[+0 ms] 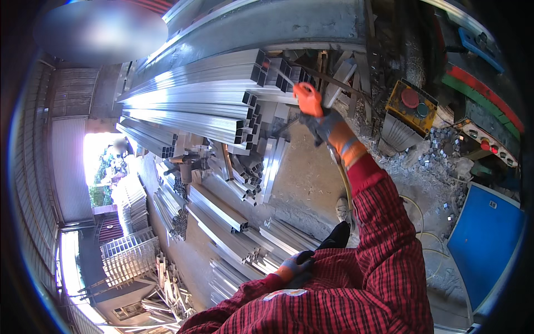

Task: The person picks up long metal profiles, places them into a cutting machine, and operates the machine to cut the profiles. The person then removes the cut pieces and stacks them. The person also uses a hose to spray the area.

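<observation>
My right hand (327, 129), in a grey and orange glove, is closed around an orange air blow gun (307, 99). Its thin nozzle points up and left at the open ends of stacked square metal tubes (247, 99). A yellowish air hose (346, 181) runs down from beneath that hand. Low in the view, my left hand (293, 268), gloved in orange and black, rests against the front of my checked shirt; its dark fingers are too hard to make out to say whether they are curled or spread.
More metal tubes (219, 209) lie in bundles on the floor to the left. On the right are a yellow control box (411, 106) with a red button, a blue panel (484, 239), a button panel (489, 146) and scattered metal offcuts (431, 153). Hose loops (420, 222) lie near the panel.
</observation>
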A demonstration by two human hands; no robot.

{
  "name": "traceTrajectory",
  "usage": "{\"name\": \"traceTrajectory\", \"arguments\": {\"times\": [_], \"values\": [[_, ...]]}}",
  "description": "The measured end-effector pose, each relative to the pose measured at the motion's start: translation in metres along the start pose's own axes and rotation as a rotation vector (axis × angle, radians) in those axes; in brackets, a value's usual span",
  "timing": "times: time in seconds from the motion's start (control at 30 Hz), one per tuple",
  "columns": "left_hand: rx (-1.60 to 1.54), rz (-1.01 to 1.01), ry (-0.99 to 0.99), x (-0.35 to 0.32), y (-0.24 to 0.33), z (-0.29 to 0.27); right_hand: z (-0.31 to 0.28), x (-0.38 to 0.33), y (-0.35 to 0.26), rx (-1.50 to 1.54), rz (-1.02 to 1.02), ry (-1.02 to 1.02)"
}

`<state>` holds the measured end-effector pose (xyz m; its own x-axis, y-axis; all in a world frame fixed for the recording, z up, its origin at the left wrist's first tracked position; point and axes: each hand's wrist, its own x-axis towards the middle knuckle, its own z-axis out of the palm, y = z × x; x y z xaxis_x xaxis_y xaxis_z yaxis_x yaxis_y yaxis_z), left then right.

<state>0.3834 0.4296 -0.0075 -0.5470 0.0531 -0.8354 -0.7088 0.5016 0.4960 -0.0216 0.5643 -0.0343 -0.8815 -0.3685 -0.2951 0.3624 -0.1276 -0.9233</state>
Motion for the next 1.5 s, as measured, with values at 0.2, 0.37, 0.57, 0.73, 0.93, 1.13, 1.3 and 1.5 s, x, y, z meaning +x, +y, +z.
{"name": "traceTrajectory", "arguments": {"times": [0.2,0.37,0.57,0.73,0.93,1.13,1.3,1.5], "values": [[0.009,-0.026,0.02,-0.003,0.001,0.002,0.007,-0.06,-0.005,0.175,0.03,-0.097],[0.042,0.056,-0.011,0.002,-0.008,0.008,0.007,-0.012,-0.018,0.1,-0.009,-0.075],[0.046,-0.091,-0.039,-0.003,0.012,0.001,0.01,-0.058,0.008,0.077,0.072,-0.094],[0.033,0.019,-0.05,0.002,0.003,0.01,0.009,-0.042,0.006,-0.182,-0.123,0.137],[0.043,-0.061,-0.037,0.001,-0.003,0.0,-0.034,-0.084,0.022,0.167,0.129,0.241],[0.125,0.039,-0.058,0.007,-0.008,0.004,-0.039,-0.06,0.044,0.166,0.249,0.216],[0.081,-0.112,-0.01,0.001,-0.001,-0.003,-0.049,-0.048,0.086,0.178,0.361,0.174],[0.008,-0.022,-0.083,0.004,0.009,0.003,-0.053,-0.012,0.073,0.065,0.278,0.194]]}}
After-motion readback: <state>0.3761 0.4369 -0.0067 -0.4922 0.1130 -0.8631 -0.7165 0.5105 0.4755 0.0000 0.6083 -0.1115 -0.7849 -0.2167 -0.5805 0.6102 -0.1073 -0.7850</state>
